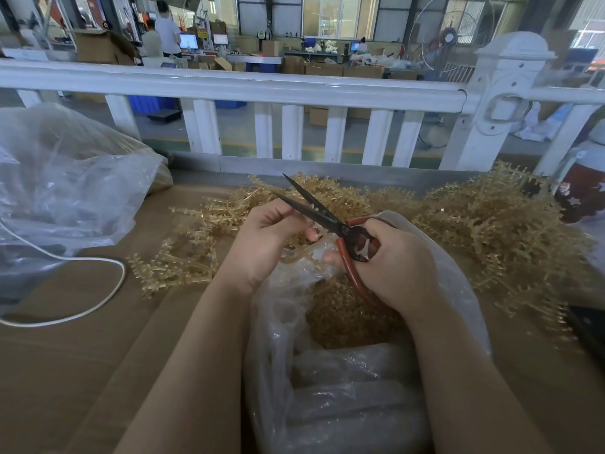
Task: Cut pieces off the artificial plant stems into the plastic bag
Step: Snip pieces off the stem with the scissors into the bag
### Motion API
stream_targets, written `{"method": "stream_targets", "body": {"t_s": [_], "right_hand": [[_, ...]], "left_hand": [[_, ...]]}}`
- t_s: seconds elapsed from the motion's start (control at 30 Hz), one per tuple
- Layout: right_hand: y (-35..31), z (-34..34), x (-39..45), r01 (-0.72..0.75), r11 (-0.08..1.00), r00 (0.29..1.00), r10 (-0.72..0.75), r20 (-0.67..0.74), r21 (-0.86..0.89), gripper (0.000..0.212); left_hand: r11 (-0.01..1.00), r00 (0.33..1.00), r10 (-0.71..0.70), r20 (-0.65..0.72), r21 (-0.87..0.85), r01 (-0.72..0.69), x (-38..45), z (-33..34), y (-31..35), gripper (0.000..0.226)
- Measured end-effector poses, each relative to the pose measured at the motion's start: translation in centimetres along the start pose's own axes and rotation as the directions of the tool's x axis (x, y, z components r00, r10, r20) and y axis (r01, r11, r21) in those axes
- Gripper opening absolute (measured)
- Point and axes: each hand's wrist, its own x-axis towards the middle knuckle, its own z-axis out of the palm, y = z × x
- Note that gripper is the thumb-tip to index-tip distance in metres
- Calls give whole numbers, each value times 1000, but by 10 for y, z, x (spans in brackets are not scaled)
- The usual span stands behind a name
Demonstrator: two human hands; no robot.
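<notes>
My right hand (389, 260) grips the red handles of black-bladed scissors (314, 208), whose blades stand apart and point up-left. My left hand (265, 240) pinches a thin tan plastic stem (301, 253) just under the blades, above the mouth of a clear plastic bag (327, 381). Cut tan pieces (347, 316) lie heaped inside the bag. A big pile of tan artificial plant stems (484, 231) spreads over the cardboard-covered table (82, 355) behind and to the right. A smaller bunch of stems (176, 257) lies left of my left hand.
A large crumpled clear bag (62, 191) sits at the far left, with a white cable (82, 290) looping in front of it. A white railing (294, 90) borders the table's far edge. A red and white object (582, 191) stands at the right edge.
</notes>
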Motion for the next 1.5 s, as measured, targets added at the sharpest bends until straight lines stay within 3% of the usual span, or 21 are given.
{"method": "stream_targets", "body": {"t_s": [0.3,0.67,0.87,1.07,1.33,1.5], "right_hand": [[0,1,0,-8,998,1000,7,-10,-57,47],[1,1,0,16,999,1000,-16,-3,-42,55],[0,-1,1,22,1000,1000,-22,-14,4,66],[3,0,2,0,1000,1000,0,30,14,50],[1,1,1,5,1000,1000,-5,3,-7,65],[1,2,0,-1,1000,1000,0,-15,-24,63]], "left_hand": [[999,1000,8,-12,43,-8,0,-1,0,18],[982,998,12,-66,189,1,4,-1,-6,17],[982,993,45,-111,188,-23,3,-1,-7,15],[981,998,12,-67,196,1,4,0,-7,15],[974,999,9,-43,225,0,2,0,-5,24],[981,999,4,-41,195,4,2,0,-3,27]]}}
